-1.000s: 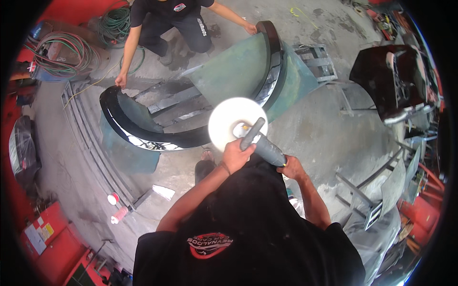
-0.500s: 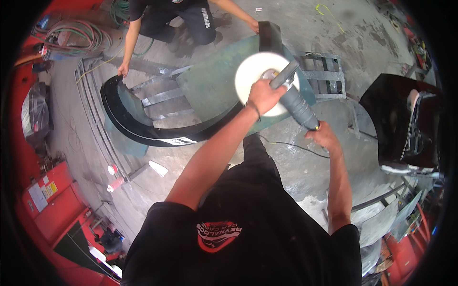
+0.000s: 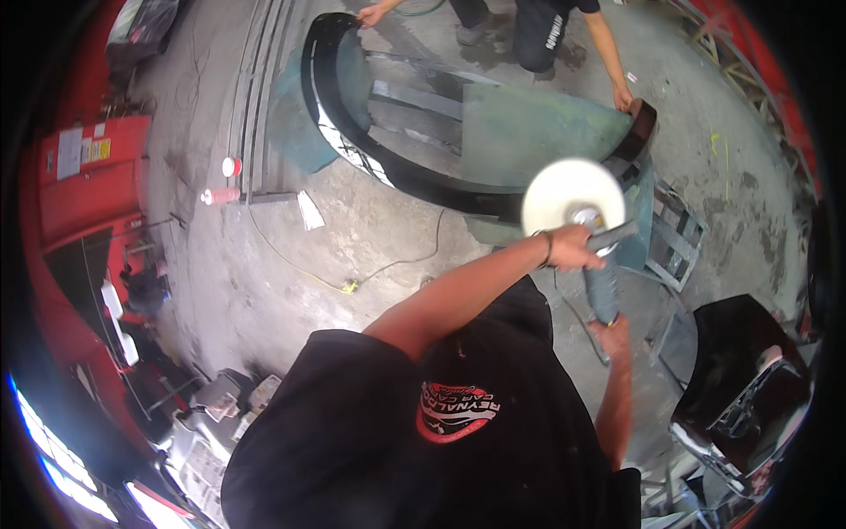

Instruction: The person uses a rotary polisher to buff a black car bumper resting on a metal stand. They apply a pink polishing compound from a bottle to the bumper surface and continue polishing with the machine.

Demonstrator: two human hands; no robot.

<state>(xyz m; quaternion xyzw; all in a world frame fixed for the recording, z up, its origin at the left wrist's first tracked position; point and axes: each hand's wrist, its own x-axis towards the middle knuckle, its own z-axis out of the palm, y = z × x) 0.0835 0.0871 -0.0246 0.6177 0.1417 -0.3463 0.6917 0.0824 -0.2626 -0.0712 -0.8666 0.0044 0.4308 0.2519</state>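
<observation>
A grey polisher (image 3: 603,291) with a round white pad (image 3: 564,187) is held in both my hands. My left hand (image 3: 575,247) is wrapped round its front handle, close to the pad. My right hand (image 3: 612,337) grips the rear end of the body. The pad lies over the right part of a glossy black curved trim piece (image 3: 441,187), shaped like a wheel arch, and hides that stretch. Across from me a kneeling person steadies the trim, one hand (image 3: 374,14) at its far left end, the other (image 3: 622,97) at its right end.
Under the trim are a green panel (image 3: 538,132) and a metal frame (image 3: 677,247). A power cord (image 3: 401,263) runs over the floor. Left, a pink bottle (image 3: 220,196) and a red-and-white container (image 3: 232,167) stand near long metal rails. A dark car panel (image 3: 740,361) is at right.
My view has turned, so the trim and the person appear farther up and right. Both hands remain on the polisher, its pad still over the trim's right part.
</observation>
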